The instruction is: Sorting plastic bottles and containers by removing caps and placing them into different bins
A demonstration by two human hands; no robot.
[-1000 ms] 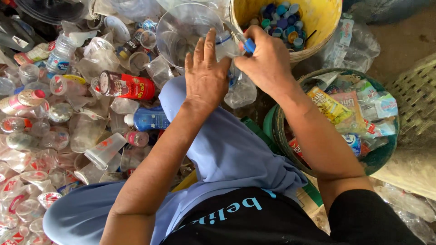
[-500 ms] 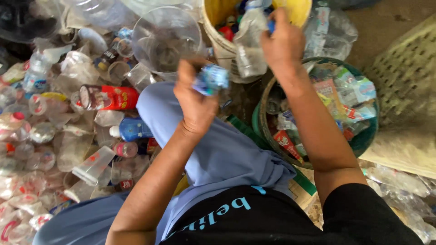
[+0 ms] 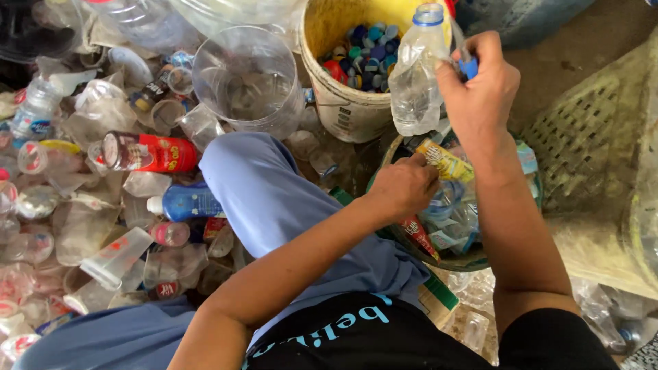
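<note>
Clear plastic bottle (image 3: 416,75), blue-capped and crumpled, is held up over the rim of the yellow bucket (image 3: 334,103), where loose caps of many colours are heaped. It is gripped by the right hand (image 3: 478,89); the fingers (image 3: 458,51) are curled tight, with a small blue tool caught between them, and the bottle sits to the left of them, its upper side pressed against the fingertips. The left hand (image 3: 402,188) is lowered into the green basket (image 3: 384,161) of stripped labels, its fingers (image 3: 426,171) pinched shut on a wrapper, it seems. Label removal looks done on this bottle; the cap is still on. Judged from that, a twist of the cap over the bucket is called for, with the left hand freed first.
</note>
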